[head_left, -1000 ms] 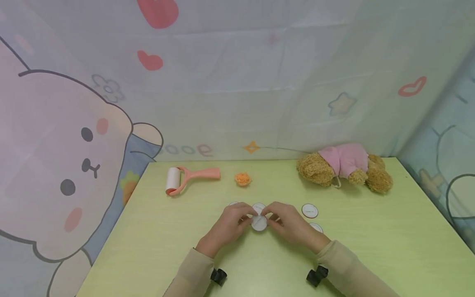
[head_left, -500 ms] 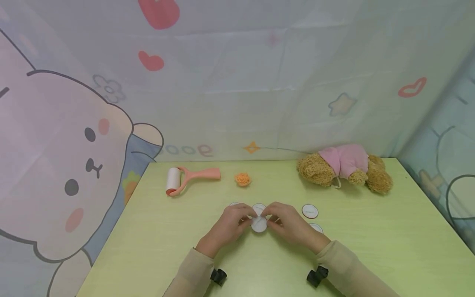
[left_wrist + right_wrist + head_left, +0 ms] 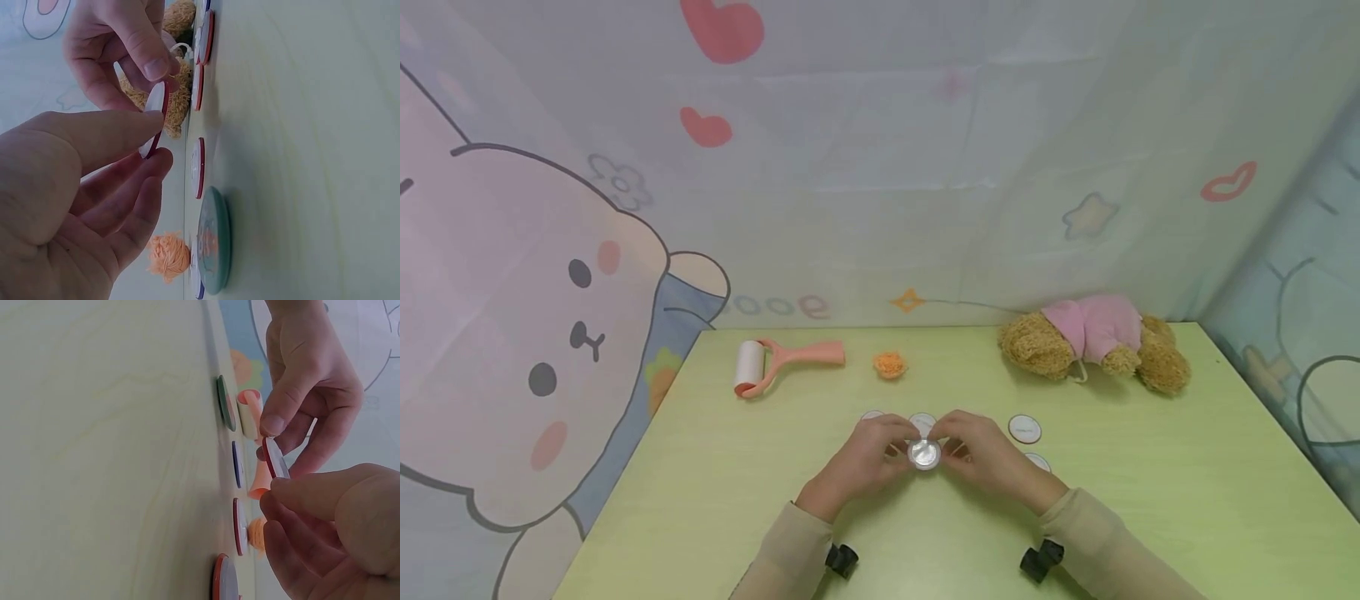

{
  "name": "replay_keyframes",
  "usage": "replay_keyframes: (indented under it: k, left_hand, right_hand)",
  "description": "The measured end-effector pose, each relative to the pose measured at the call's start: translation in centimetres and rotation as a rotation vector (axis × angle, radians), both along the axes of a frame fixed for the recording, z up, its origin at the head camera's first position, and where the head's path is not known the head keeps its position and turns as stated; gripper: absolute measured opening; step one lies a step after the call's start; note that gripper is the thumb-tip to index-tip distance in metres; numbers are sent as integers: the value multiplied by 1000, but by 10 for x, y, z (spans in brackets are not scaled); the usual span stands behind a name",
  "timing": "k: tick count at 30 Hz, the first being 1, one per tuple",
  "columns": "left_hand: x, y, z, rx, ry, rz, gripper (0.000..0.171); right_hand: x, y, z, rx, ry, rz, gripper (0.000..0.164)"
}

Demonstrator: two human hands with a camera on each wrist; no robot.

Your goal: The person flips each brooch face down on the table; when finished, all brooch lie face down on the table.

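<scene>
A small round disc (image 3: 924, 454), with a white face and a red rim, is pinched at its edges between both hands at the middle of the table. My left hand (image 3: 876, 450) grips its left side by thumb and fingers. From the other side my right hand (image 3: 985, 457) pinches it. In both wrist views the disc (image 3: 157, 99) stands tilted on edge above the tabletop, and the head view catches a silvery shine on its face. Just beyond the hands lies another white disc (image 3: 922, 423), partly hidden by fingers. Beside it in the left wrist view rests a green disc (image 3: 214, 240).
More flat discs lie around, including a white disc (image 3: 1025, 429) right of the hands. Along the back are a pink-handled roller (image 3: 805, 353), a small orange yarn-like ball (image 3: 890, 365) and a teddy bear (image 3: 1037, 343) in pink. A printed cloth (image 3: 880, 167) hangs behind the table.
The held disc has tilted: its face, plain white before, now shines silvery in the head view. Both hands stay at nearly the same place, fingers shifted slightly.
</scene>
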State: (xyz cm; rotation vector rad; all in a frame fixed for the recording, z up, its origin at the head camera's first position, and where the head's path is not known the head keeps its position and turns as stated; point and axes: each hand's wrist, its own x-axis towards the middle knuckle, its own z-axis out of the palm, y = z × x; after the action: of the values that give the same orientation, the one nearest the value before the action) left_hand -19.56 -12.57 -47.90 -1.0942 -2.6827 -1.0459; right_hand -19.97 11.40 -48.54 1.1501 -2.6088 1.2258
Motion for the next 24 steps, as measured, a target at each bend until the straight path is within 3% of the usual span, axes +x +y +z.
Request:
replay_keyframes:
  k: [24]
  left_hand:
    - [0, -3, 1, 2, 6, -22, 24]
  right_hand:
    - [-2, 0, -2, 7, 5, 10, 31]
